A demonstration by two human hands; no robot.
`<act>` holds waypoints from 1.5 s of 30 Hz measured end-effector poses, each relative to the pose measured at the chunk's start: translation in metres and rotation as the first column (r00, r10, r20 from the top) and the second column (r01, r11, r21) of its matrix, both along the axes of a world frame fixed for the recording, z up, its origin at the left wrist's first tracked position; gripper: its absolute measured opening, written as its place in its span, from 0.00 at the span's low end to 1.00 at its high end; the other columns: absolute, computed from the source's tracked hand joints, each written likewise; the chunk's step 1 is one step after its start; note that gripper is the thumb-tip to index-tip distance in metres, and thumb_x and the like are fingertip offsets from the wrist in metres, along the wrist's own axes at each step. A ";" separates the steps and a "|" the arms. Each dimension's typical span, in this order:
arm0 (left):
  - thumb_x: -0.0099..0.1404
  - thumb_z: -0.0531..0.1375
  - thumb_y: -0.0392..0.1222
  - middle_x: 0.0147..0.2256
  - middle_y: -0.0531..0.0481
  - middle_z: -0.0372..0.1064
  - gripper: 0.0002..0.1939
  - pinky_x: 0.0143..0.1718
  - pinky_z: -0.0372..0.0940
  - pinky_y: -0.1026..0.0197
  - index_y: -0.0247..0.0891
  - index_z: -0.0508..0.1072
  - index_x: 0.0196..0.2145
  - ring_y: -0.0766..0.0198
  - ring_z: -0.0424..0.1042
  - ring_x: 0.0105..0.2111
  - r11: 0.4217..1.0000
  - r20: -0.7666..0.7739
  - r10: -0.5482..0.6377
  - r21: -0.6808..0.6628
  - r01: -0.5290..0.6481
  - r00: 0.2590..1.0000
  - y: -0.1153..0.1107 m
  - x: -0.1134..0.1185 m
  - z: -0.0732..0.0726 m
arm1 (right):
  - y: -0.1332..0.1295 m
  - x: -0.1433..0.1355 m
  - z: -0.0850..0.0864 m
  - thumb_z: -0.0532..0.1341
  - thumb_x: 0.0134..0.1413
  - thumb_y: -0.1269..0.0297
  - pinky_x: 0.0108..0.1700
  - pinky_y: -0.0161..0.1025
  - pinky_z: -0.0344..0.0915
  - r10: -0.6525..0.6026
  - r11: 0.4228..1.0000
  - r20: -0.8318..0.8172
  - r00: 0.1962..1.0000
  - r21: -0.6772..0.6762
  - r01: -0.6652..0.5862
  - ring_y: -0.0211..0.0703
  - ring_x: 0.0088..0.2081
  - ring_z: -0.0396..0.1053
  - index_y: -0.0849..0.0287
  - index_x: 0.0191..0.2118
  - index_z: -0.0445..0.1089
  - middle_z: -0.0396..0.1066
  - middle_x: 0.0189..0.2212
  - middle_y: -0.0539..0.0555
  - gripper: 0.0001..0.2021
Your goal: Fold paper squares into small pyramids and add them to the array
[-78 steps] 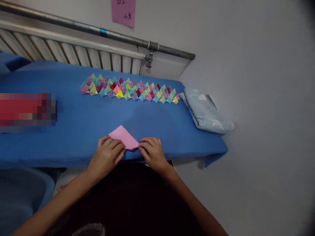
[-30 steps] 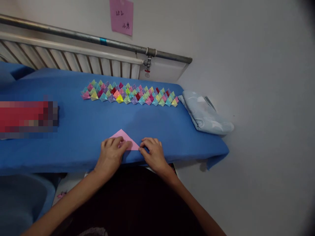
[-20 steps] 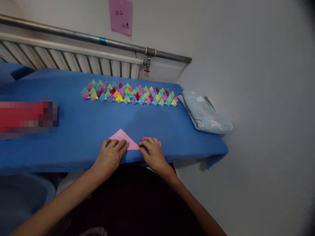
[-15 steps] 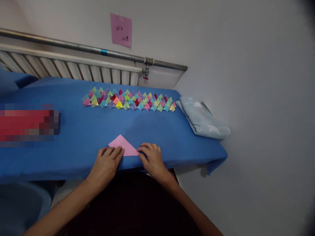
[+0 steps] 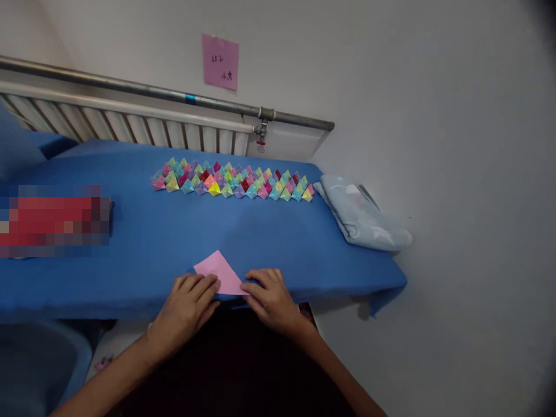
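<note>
A folded sheet of pink paper [image 5: 221, 273] lies at the near edge of the blue-covered surface, one corner pointing away from me. My left hand [image 5: 186, 301] holds its left side, fingers on top and thumb lower down near the front edge. At the right corner of the paper, my right hand [image 5: 270, 298] has its thumb and bent forefinger closed on the tip. Farther back stand rows of small folded paper pieces [image 5: 238, 180] in many colours, apart from both hands.
A folded light-blue blanket [image 5: 362, 217] lies at the right end of the blue cloth [image 5: 143, 231]. To the left is a blurred-out red item [image 5: 56, 220]. Behind are a white radiator [image 5: 130, 124] and a metal pipe [image 5: 130, 87]. A pink note [image 5: 220, 62] hangs on the wall.
The view has shifted slightly. The pink paper and both hands have come a little nearer to me, toward the front edge. My left thumb now shows below the fingers.
</note>
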State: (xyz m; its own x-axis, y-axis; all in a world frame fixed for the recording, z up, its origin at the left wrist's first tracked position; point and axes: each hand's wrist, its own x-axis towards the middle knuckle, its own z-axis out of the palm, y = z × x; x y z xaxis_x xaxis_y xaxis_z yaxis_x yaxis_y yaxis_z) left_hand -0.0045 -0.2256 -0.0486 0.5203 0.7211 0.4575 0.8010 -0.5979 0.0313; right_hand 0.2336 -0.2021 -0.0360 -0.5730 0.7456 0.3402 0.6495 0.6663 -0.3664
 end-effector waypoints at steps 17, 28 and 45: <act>0.62 0.57 0.55 0.25 0.53 0.68 0.17 0.34 0.65 0.60 0.39 0.73 0.26 0.64 0.67 0.28 0.612 0.654 0.453 -0.722 0.322 0.607 0.037 0.012 0.068 | 0.030 -0.043 0.050 0.65 0.48 0.63 0.37 0.39 0.70 -0.406 0.631 -0.643 0.650 -0.711 -0.309 0.40 0.34 0.74 0.52 0.52 0.65 0.76 0.35 0.49 0.23; 0.72 0.48 0.37 0.44 0.47 0.74 0.13 0.46 0.64 0.57 0.40 0.71 0.45 0.62 0.72 0.44 0.978 0.451 -0.022 -0.176 0.113 0.892 0.033 0.012 0.028 | 0.060 -0.061 0.024 0.61 0.48 0.72 0.35 0.40 0.68 -0.289 0.802 -0.193 0.938 -0.584 0.127 0.47 0.35 0.74 0.54 0.54 0.67 0.77 0.37 0.54 0.24; 0.66 0.55 0.38 0.49 0.44 0.73 0.12 0.55 0.53 0.48 0.39 0.70 0.47 0.56 0.72 0.47 0.965 0.103 -0.190 -0.164 0.205 0.976 0.027 0.007 0.021 | 0.000 -0.003 0.023 0.60 0.54 0.72 0.50 0.45 0.57 -0.061 0.986 -0.030 0.998 -0.157 0.055 0.48 0.49 0.66 0.56 0.48 0.71 0.73 0.47 0.55 0.15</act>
